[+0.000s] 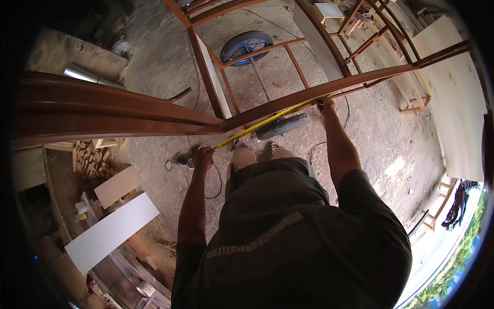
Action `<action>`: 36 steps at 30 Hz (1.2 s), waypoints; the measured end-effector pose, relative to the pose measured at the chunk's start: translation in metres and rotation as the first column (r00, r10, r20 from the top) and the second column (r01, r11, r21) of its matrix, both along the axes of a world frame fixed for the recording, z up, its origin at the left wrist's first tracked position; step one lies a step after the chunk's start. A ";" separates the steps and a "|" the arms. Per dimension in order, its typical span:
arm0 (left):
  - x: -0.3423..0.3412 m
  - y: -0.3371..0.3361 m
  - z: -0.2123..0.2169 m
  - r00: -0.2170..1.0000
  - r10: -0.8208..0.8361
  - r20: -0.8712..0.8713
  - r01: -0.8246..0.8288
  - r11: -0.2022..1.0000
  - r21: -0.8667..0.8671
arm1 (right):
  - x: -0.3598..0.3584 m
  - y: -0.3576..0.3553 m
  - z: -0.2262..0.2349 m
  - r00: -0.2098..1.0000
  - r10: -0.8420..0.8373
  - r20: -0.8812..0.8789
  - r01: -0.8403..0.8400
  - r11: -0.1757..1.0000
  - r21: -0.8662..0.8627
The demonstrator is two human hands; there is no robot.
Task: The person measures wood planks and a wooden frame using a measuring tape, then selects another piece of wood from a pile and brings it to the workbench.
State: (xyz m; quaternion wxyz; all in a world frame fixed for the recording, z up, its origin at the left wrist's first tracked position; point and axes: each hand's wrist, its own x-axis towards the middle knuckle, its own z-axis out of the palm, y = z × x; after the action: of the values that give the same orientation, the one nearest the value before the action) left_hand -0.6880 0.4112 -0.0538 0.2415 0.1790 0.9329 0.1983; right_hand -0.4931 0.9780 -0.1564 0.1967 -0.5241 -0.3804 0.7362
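A yellow tape measure (265, 121) is stretched between my hands, its blade slanting up to the right just in front of a brown wooden rail (303, 95). My left hand (204, 156) is closed around the lower left end of the blade. At the upper right end, my right hand (325, 106) grips the tape close against the rail. Fingers hide both ends, so I cannot tell which hand has the case. The rail belongs to a large brown wooden frame (296, 64) with pale panels between some of its bars.
A thick brown post (118, 110) juts in from the left. Beyond the rail lies a wheel with blue spokes (247, 47). A dark cylindrical thing (283, 126) rests by my feet. Left are a wood offcut pile (92, 160) and a white board (113, 232); plywood (453, 98) stands right.
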 end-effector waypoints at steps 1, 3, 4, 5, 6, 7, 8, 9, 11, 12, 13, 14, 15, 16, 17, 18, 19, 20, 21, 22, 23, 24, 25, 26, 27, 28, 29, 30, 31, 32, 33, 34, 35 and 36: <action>-0.005 0.006 -0.008 1.000 0.010 0.025 -0.008 0.998 -0.055 | 0.000 0.005 -0.002 0.999 -0.037 0.006 0.037 0.999 0.006; -0.006 0.023 -0.012 0.999 0.029 -0.041 -0.030 0.999 -0.028 | 0.004 0.020 -0.005 0.999 -0.001 0.041 0.002 1.000 -0.031; -0.007 0.030 -0.013 0.997 0.039 -0.072 -0.040 0.999 -0.015 | 0.005 0.026 -0.008 0.998 0.019 0.060 -0.016 0.999 -0.051; -0.004 0.031 -0.018 0.994 0.062 -0.093 -0.066 0.997 -0.041 | 0.003 0.026 -0.005 0.999 -0.004 0.041 0.006 0.999 -0.039; -0.007 0.036 -0.021 0.993 0.050 -0.105 -0.053 0.998 -0.031 | 0.007 0.030 -0.009 1.000 -0.002 0.015 0.003 0.998 -0.059; -0.010 0.040 -0.024 0.992 0.036 -0.117 -0.039 0.999 -0.021 | 0.011 0.037 -0.011 0.999 0.018 0.046 -0.015 0.998 -0.069; -0.011 0.041 -0.026 0.991 0.027 -0.134 -0.029 0.999 -0.013 | 0.012 0.039 -0.012 0.996 0.044 0.072 -0.038 0.996 -0.081; -0.011 0.040 -0.030 0.990 0.052 -0.133 -0.050 0.999 0.019 | 0.009 0.036 -0.008 0.993 0.079 0.092 -0.074 0.995 -0.060; -0.012 0.040 -0.034 0.987 0.094 -0.132 -0.083 0.993 0.086 | 0.004 0.029 -0.002 0.995 0.021 0.097 -0.014 0.997 -0.072; -0.012 0.041 -0.035 0.989 0.097 -0.112 -0.090 0.993 0.073 | 0.003 0.026 0.000 0.995 -0.011 0.099 0.019 0.997 -0.077; -0.012 0.041 -0.036 0.991 0.102 -0.092 -0.097 0.994 0.059 | 0.002 0.025 0.003 0.994 -0.010 0.107 0.019 0.996 -0.084; -0.014 0.045 -0.035 0.992 0.100 -0.073 -0.097 0.994 0.049 | 0.004 0.026 0.002 0.995 0.005 0.095 0.003 0.997 -0.079; -0.015 0.047 -0.034 0.994 0.085 -0.074 -0.081 0.996 0.046 | 0.007 0.027 0.002 0.996 0.019 0.083 -0.013 0.997 -0.074; -0.016 0.049 -0.033 0.995 0.069 -0.075 -0.066 0.997 0.044 | 0.010 0.028 0.001 0.997 0.034 0.071 -0.029 0.997 -0.068; -0.017 0.047 -0.036 0.995 0.057 -0.077 -0.054 0.998 0.040 | 0.012 0.027 0.001 0.997 0.061 0.044 -0.059 0.997 -0.047; -0.019 0.045 -0.040 0.996 0.065 -0.057 -0.066 0.998 -0.017 | 0.012 0.026 0.001 0.996 0.068 0.051 -0.066 0.997 -0.042; -0.020 0.044 -0.043 0.997 0.074 -0.037 -0.077 0.994 -0.074 | 0.012 0.026 0.002 0.995 0.076 0.058 -0.074 0.997 -0.036; -0.022 0.043 -0.042 0.996 0.085 -0.021 -0.087 0.988 -0.130 | 0.009 0.025 0.005 0.995 0.083 0.061 -0.081 0.996 -0.030; -0.021 0.042 -0.041 0.996 0.049 -0.078 -0.056 0.994 -0.096 | 0.007 0.024 0.008 0.995 0.073 0.069 -0.070 0.997 -0.046; -0.018 0.041 -0.040 0.991 0.016 -0.136 -0.025 0.998 -0.065 | 0.006 0.022 0.011 0.995 0.081 0.062 -0.079 0.996 -0.034; -0.017 0.045 -0.038 0.981 -0.022 -0.193 0.016 0.999 -0.033 | 0.010 0.022 0.011 0.995 0.083 0.056 -0.082 0.996 -0.020; -0.018 0.049 -0.036 0.977 -0.022 -0.212 0.003 0.996 -0.090 | 0.011 0.022 0.010 0.995 0.087 0.049 -0.087 0.996 -0.006; -0.020 0.056 -0.035 0.973 -0.023 -0.231 -0.011 0.989 -0.146 | 0.006 0.023 0.007 0.995 0.045 0.092 -0.043 0.999 -0.026; -0.020 0.060 -0.036 0.969 -0.020 -0.248 -0.031 0.979 -0.200 | 0.006 0.026 0.003 0.994 0.045 0.096 -0.042 0.999 -0.033; -0.020 0.063 -0.037 0.968 -0.010 -0.252 -0.045 0.976 -0.214 | 0.006 0.028 -0.001 0.994 0.045 0.101 -0.042 0.998 -0.040; -0.020 0.066 -0.037 0.967 -0.001 -0.257 -0.060 0.972 -0.229 | 0.006 0.030 -0.005 0.993 0.046 0.106 -0.041 0.998 -0.047; -0.020 0.064 -0.042 0.966 0.011 -0.259 -0.077 0.966 -0.245 | 0.006 0.032 -0.009 0.995 0.036 0.092 -0.032 0.998 -0.050; -0.021 0.063 -0.046 0.960 0.002 -0.280 -0.069 0.971 -0.230 | 0.006 0.033 -0.012 0.997 0.026 0.077 -0.022 0.998 -0.053; -0.023 0.063 -0.051 0.953 -0.007 -0.301 -0.061 0.975 -0.216 | 0.006 0.034 -0.015 0.998 0.015 0.063 -0.011 0.998 -0.057; -0.022 0.062 -0.050 0.947 -0.015 -0.320 -0.053 0.977 -0.205 | 0.005 0.032 -0.015 0.997 0.011 0.079 -0.006 0.998 -0.057; -0.021 0.062 -0.049 0.951 -0.013 -0.307 -0.061 0.971 -0.232 | 0.004 0.033 -0.014 0.996 0.006 0.094 -0.001 0.998 -0.057; -0.020 0.064 -0.049 0.955 -0.011 -0.295 -0.069 0.963 -0.259 | 0.003 0.032 -0.014 0.994 0.002 0.109 0.005 0.998 -0.056; -0.021 0.067 -0.047 0.958 -0.014 -0.288 -0.071 0.956 -0.283 | 0.004 0.035 -0.014 0.995 0.039 0.093 -0.033 0.997 -0.065; -0.019 0.070 -0.045 0.958 -0.007 -0.285 -0.087 0.946 -0.314 | 0.005 0.034 -0.015 0.995 0.039 0.088 -0.034 0.997 -0.065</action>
State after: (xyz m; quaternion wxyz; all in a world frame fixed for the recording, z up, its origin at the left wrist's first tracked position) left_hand -0.7074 0.4807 -0.0990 0.1277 0.1443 0.9810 0.0203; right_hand -0.4880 1.0122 -0.1716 0.1493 -0.5553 -0.3747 0.7273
